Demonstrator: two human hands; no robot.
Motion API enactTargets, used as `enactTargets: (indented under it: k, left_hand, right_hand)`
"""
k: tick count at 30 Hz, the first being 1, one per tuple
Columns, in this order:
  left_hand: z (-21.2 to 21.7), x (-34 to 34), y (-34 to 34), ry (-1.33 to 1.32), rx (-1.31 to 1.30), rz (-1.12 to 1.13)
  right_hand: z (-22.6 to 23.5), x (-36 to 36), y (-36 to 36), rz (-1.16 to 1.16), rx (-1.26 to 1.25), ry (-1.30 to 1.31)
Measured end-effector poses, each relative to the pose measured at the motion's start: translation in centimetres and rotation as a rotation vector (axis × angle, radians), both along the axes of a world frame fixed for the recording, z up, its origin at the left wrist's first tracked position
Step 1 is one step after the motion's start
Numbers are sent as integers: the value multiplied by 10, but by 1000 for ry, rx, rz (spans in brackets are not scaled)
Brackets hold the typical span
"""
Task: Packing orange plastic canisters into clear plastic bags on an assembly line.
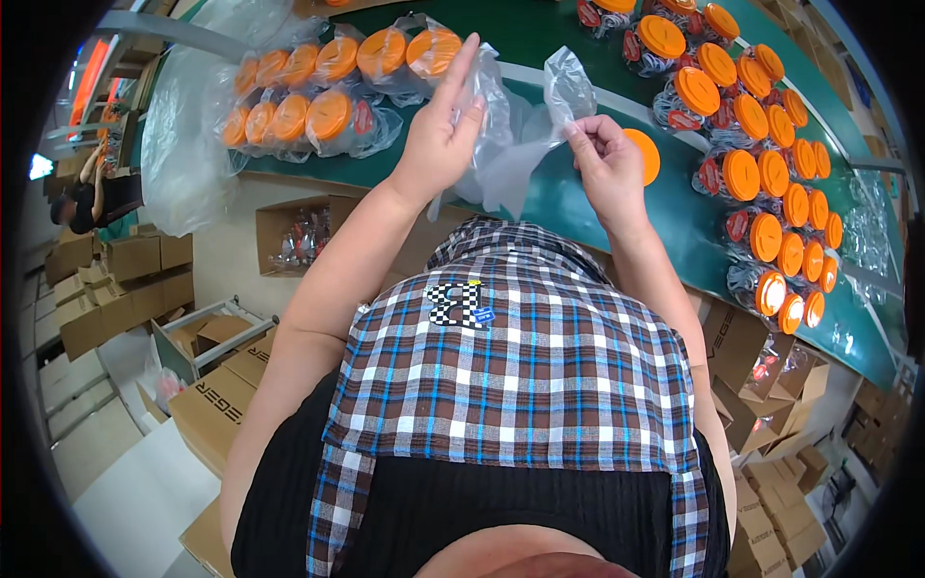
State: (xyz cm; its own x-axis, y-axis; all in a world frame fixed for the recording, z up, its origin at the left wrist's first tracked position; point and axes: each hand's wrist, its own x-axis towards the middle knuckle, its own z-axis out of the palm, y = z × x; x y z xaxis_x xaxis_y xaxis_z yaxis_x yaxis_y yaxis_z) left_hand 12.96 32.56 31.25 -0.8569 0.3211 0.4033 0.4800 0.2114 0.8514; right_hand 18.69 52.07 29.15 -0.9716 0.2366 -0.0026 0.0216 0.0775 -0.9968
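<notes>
A clear plastic bag [513, 144] hangs in front of me at the near edge of the green table, between my hands. My right hand [607, 166] pinches its upper right part between thumb and fingers. My left hand [441, 138] lies along the bag's left side with its index finger stretched out; some of its other fingers are hidden. Just right of my right hand is an orange lid [643, 156], partly covered by that hand. Beyond my left hand stand two rows of orange-lidded jars [329, 115] covered in clear plastic.
Several orange-lidded clear jars [742, 174] stand in rows on the table [665, 226] at the right. A large plastic sheet [185, 135] drapes over its left end. Cardboard boxes [220, 409] sit below on both sides. A person [104, 188] is at the far left.
</notes>
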Motion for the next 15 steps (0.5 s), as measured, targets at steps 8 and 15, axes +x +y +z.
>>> enactTargets:
  k: [8,15]
  left_hand:
    - [-1,-1,-14,-191,-191,-231]
    - [13,9,0,-521,-223,-162]
  right_hand:
    - [-1,4,-5,2,158,64]
    - [-3,11,-9,25,310,150]
